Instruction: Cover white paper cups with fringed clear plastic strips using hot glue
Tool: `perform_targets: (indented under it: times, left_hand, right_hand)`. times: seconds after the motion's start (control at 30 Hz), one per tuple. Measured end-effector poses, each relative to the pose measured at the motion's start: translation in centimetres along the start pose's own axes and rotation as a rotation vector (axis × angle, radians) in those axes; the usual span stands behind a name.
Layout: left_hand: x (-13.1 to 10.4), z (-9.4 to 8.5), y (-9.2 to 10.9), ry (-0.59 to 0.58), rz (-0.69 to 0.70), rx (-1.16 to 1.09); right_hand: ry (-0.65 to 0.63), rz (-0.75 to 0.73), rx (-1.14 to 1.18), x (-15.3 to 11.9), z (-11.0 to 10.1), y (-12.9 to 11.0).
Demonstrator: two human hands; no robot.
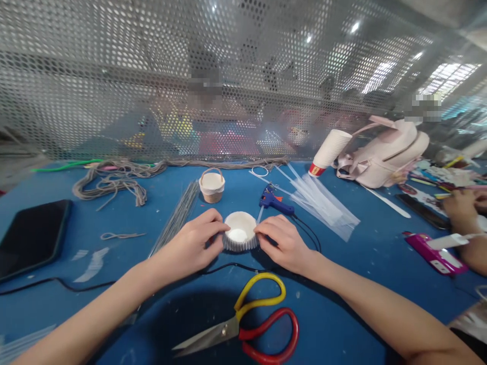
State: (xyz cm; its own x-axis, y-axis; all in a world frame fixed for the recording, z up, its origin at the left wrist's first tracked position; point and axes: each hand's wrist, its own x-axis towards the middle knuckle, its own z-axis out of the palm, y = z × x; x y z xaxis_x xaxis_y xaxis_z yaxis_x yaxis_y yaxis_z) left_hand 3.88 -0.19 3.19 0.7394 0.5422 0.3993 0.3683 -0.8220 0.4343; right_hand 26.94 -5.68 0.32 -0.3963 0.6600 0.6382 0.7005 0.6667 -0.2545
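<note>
White fluted cup [240, 242] between both pinching hands [200, 239] [285, 242]

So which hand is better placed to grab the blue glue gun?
Likely the right hand: the blue glue gun lies just beyond it, while the left hand sits across the white fluted cup. Both hands touch the cup.

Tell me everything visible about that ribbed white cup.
The ribbed cup is round and shallow, whitish inside with a brighter patch, grayer on its ridged outer wall. It looks like paper, though I can't be sure. Its opening faces up; the left hand touches its left side, the right hand its right. Whether it rests on the blue table is unclear.
</note>
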Motion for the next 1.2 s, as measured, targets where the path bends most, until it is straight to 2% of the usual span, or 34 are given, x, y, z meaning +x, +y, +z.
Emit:
perform_targets:
  times: [0.3,0.67,0.8,1.0,1.1,1.2]
  left_hand:
    - [-0.1,0.2,0.0,-0.068,0.126,0.21]
    - [-0.1,0.3,0.3,-0.124,0.108,0.24]
    - [0.0,0.2,0.5,-0.107,0.076,0.212]
    - [-0.3,0.4,0.4,-0.039,0.03,0.182]
    - [-0.5,0.7,0.2,0.023,0.073,0.155]
    - [-0.7,1.1,0.0,0.051,0.118,0.137]
  right_hand:
    - [-0.055,-0.011,-0.047,0.0,-0.1,0.0]
    - [-0.167,-0.114,-0.137,0.6,-1.0,1.0]
    - [-0.128,-0.062,-0.019,0.5,-0.8,1.0]
    - [0.023,0.017,0.106,0.3,-0.8,0.4]
    - [0.049,-0.055,0.096,0.1,-1.2,0.2]
    - [0.034,-0.25,0.01,-0.3,-1.5,0.0]
